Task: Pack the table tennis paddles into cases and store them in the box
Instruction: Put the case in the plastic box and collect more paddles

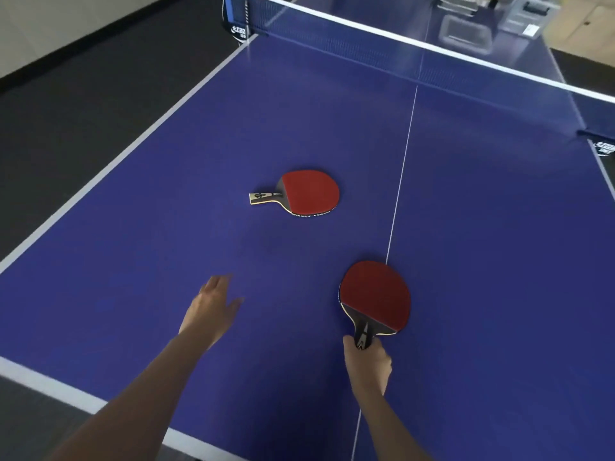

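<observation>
Two red-faced paddles are on the blue table tennis table (166,227). One paddle (307,193) lies flat near the middle, its short handle pointing left. My right hand (367,362) grips the handle of the second paddle (376,296), whose blade points away from me beside the white centre line. My left hand (213,306) hovers over the table with fingers spread, holding nothing, well short of the lying paddle. Beyond the net, seen blurred through it, sit a grey case (464,36) and a grey box (529,16).
The net (399,58) crosses the far side, with posts at the left (238,16) and right (602,141) edges. Dark floor lies to the left of the table. The table's near edge runs under my forearms.
</observation>
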`<state>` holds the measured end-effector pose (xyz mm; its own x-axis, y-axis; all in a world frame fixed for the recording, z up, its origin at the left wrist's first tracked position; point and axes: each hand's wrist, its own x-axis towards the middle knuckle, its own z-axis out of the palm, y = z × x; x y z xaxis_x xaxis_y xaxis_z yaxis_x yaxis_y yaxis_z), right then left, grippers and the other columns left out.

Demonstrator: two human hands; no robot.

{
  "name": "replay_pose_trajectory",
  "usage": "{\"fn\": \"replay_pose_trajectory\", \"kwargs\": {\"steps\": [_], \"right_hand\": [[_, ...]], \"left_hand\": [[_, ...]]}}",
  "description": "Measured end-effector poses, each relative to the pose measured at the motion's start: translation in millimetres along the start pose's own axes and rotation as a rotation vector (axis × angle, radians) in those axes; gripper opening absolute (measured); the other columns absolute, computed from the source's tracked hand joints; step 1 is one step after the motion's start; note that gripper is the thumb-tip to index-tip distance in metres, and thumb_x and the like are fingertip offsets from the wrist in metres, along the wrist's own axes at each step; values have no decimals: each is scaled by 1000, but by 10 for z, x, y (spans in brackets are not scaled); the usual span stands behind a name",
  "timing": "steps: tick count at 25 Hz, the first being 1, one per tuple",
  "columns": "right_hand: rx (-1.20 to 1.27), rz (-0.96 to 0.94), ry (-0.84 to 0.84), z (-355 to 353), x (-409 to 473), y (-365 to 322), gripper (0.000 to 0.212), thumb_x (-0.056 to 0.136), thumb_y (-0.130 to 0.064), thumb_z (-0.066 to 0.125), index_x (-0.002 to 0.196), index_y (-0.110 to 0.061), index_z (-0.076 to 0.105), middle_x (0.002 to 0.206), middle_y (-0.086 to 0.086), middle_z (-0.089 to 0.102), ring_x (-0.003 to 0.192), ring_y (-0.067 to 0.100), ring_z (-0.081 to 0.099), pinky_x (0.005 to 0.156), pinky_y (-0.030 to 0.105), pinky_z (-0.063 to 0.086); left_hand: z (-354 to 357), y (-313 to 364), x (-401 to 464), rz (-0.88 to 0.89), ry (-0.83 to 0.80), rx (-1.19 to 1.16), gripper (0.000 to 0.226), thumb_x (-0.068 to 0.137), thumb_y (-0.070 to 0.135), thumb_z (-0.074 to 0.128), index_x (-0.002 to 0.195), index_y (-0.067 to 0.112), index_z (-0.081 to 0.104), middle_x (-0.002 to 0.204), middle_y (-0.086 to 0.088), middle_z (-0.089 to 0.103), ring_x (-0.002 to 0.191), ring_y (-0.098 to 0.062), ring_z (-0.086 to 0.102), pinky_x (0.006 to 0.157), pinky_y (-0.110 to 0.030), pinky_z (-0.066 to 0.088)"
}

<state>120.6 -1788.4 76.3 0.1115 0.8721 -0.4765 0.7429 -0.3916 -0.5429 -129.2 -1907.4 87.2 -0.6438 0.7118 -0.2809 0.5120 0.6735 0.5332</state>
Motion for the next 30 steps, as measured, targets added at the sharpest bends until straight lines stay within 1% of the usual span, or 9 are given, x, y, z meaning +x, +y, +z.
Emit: {"fn": "replay_pose_trajectory", "kwargs": {"steps": [6, 11, 14, 16, 19, 21, 22, 26, 30], "right_hand": [[269, 103, 127, 288, -120, -350, 13, 77, -16, 62, 69, -7, 58, 60, 9, 61, 50, 19, 50, 46, 25, 39], [305, 130, 205, 438, -88, -509, 12, 78, -13, 67, 69, -8, 61, 61, 10, 64, 57, 20, 56, 50, 26, 40], [277, 146, 255, 473, -62, -533, 10, 78, -11, 69, 72, -8, 62, 63, 11, 66, 62, 17, 56, 53, 20, 35], [288, 153, 292, 476, -55, -533, 12, 77, -10, 70, 69, -7, 61, 61, 13, 64, 61, 20, 57, 53, 22, 36], [303, 155, 325, 489, -65, -538, 17, 77, -11, 68, 64, -6, 58, 59, 17, 62, 58, 26, 55, 50, 28, 37], [321, 158, 333, 490, -74, -549, 18, 77, -12, 67, 63, -6, 57, 57, 15, 61, 55, 26, 53, 50, 29, 39], [332, 160, 328, 491, -85, -556, 18, 77, -12, 67, 63, -6, 57, 56, 13, 59, 54, 26, 51, 51, 29, 40], [364, 155, 311, 465, -132, -545, 18, 76, -11, 65, 64, -4, 54, 55, 10, 53, 52, 23, 45, 51, 30, 39], [377, 130, 281, 441, -300, -461, 22, 76, -10, 64, 60, -6, 49, 52, 7, 48, 50, 20, 40, 49, 30, 37]], "left_hand": [[-347, 260, 1582, 156, 60, 100, 67, 88, 30, 66, 144, 10, 34, 143, -10, 37, 130, -31, 39, 102, -45, 37], [-317, 465, 2506, 214, -69, 329, 72, 89, 37, 63, 147, 12, 28, 144, -10, 36, 131, -31, 38, 102, -47, 38], [-182, 574, 2779, 258, -102, 467, 60, 90, 36, 61, 139, 11, 37, 137, -10, 40, 126, -30, 40, 97, -44, 42], [-138, 631, 2901, 283, -70, 509, 44, 90, 31, 61, 125, 9, 48, 124, -10, 48, 116, -29, 46, 90, -43, 44], [-179, 638, 2966, 259, -244, 354, 24, 79, 26, 66, 90, 10, 51, 95, -8, 57, 84, -25, 55, 67, -36, 44], [-187, 650, 2887, 246, -404, 161, 23, 72, 23, 68, 72, 13, 47, 69, -3, 59, 59, -18, 54, 52, -27, 39], [-186, 671, 2803, 245, -422, 72, 23, 70, 21, 68, 66, 14, 47, 59, 1, 57, 51, -13, 53, 46, -24, 38], [-109, 724, 2215, 187, -321, -124, 24, 70, 23, 70, 58, 15, 51, 41, 6, 54, 39, -4, 52, 37, -16, 35], [93, 437, 1192, -16, -223, -295, 25, 73, 27, 70, 61, 17, 50, 37, 7, 54, 40, 2, 53, 36, -12, 34]]}}
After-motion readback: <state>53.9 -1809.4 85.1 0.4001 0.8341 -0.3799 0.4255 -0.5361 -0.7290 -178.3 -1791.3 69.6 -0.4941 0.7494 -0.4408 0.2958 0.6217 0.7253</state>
